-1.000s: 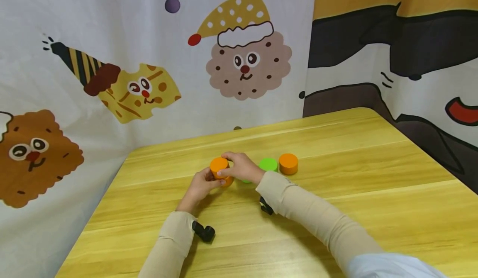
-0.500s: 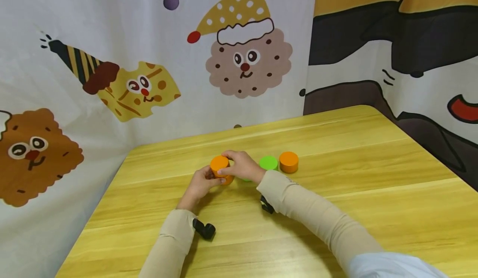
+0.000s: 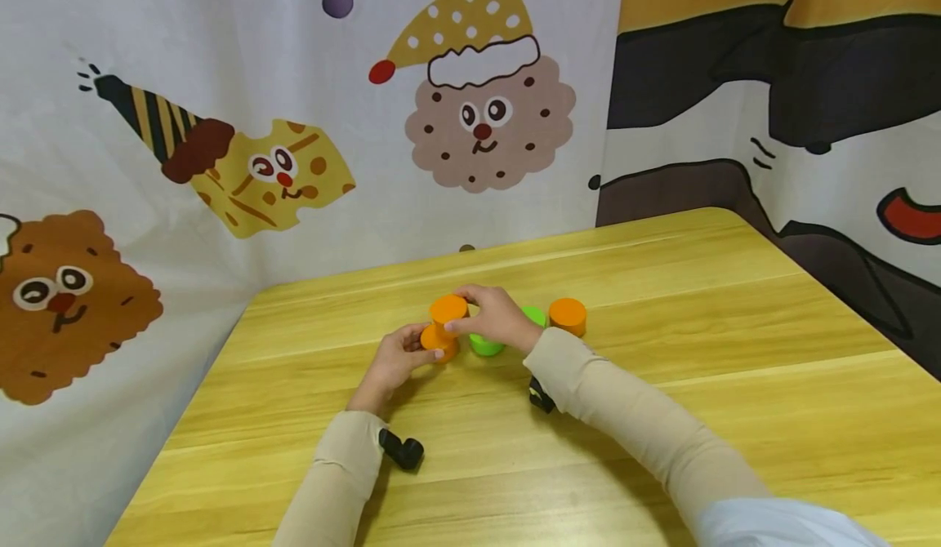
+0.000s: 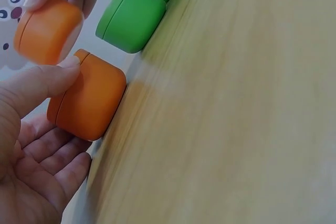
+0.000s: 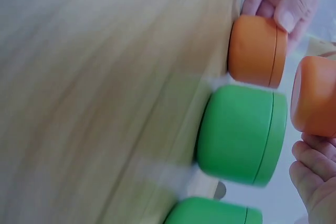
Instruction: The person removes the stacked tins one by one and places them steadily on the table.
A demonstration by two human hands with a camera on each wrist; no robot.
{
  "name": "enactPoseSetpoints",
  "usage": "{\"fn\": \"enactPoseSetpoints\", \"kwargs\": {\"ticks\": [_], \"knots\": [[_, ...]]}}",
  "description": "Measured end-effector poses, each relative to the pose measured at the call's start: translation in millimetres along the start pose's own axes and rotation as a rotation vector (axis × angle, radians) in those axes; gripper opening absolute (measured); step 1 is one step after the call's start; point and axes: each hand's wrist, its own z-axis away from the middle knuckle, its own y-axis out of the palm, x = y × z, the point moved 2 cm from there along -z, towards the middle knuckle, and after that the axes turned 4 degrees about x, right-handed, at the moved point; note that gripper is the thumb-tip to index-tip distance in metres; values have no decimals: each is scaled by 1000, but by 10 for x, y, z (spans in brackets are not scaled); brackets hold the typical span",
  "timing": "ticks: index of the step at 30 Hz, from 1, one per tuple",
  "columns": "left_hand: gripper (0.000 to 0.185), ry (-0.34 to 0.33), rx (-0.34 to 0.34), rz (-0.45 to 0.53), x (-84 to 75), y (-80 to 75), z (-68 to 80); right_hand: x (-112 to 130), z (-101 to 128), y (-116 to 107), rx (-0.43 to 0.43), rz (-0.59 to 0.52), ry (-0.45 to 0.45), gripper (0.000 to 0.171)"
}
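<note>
My left hand holds an orange round jar standing on the table. In the left wrist view its thumb presses one side of that jar, with the fingers around the other. A second orange jar is pinched between thumb and fingers of my right hand. It hangs in the air just above and to the right of the first one, and the left wrist view shows a gap between them. A seam runs near the top of each jar. Just right of the standing orange jar is a green jar.
Another green jar, partly hidden by the right hand, and a third orange jar stand further right on the wooden table. A white cartoon-print cloth hangs behind the table's far edge.
My right hand has lifted the upper orange jar off the lower one and shifted it up and right. The left hand has stayed at the lower jar.
</note>
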Motion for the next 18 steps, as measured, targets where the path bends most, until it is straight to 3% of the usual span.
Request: {"fn": "enactPoseSetpoints", "kwargs": {"ticks": [10,18], "knots": [[51,-12,-9,-11,-4,-4,13,-117,147,-191,-30,14,18,60],[52,-10,15,-4,-99,-1,66,-234,286,-412,-115,-55,42,55]]}}
